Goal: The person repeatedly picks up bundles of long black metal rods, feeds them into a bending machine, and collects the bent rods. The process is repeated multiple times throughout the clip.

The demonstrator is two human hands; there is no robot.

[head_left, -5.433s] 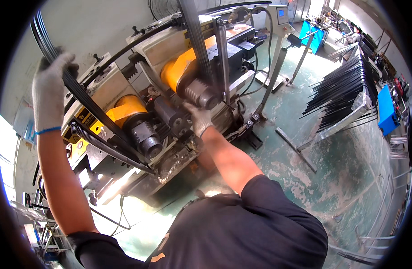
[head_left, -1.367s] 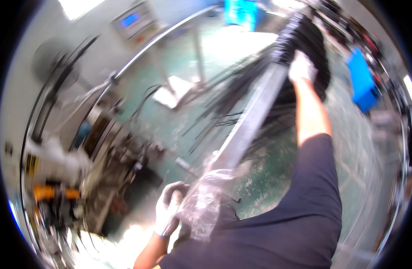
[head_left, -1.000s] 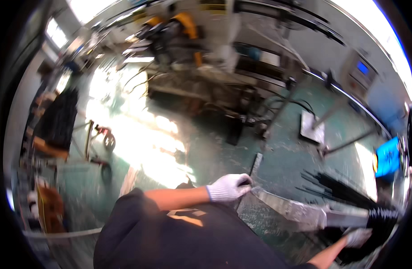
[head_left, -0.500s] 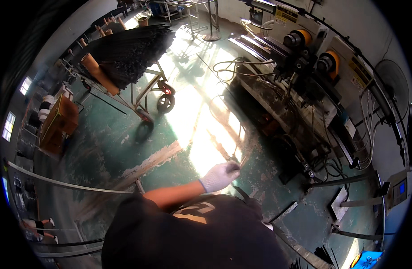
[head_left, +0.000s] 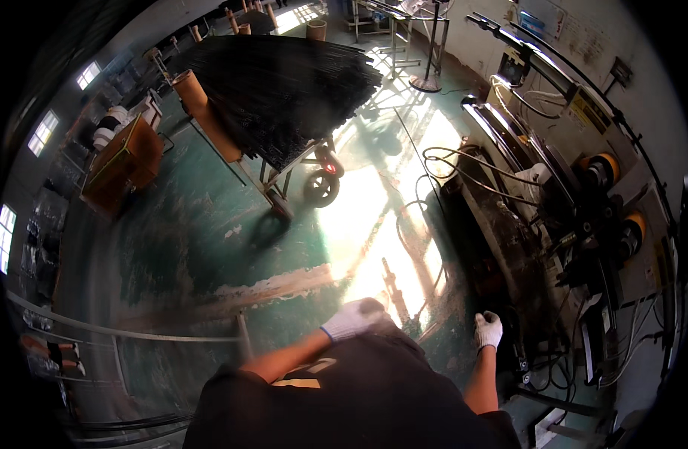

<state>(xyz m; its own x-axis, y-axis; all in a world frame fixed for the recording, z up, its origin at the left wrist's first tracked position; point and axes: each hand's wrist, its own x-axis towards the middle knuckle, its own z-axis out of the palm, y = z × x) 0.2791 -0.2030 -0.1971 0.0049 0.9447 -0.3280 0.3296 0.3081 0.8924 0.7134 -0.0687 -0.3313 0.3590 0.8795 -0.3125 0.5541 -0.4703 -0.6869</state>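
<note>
Metal workshop: machine (head_left: 583, 217), rod cart (head_left: 284, 90)

Dark machine base (head_left: 509, 299), low at right, beside right hand (head_left: 488, 329).

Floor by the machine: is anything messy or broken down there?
Yes. Black cables lie in loose loops on the green floor beside the machine, and the floor paint is worn in pale, scuffed patches. Nothing looks spilled.

gloves (head_left: 357, 318): white knit cloth | floor (head_left: 209, 224): green paint, worn, glossy in sun | rods (head_left: 284, 82): dark matt metal
</note>
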